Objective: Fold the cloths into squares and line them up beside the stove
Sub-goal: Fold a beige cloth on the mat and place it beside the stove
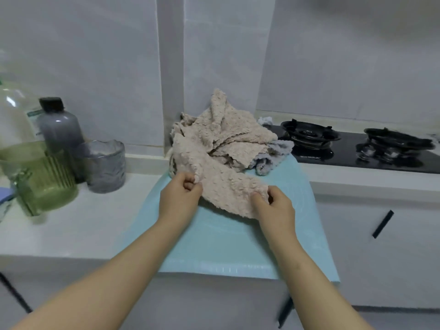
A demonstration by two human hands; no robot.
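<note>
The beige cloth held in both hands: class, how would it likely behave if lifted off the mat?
The beige cloth is probably floppy: it sags between the left hand and right hand. It is likely light, pinched by fingertips alone. Its nubbly texture suggests little slipping.

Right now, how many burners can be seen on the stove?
2. The near burner sits at the left end of the black stove, just right of the cloth pile; the far burner sits toward the right edge. More may lie outside the view.
</note>
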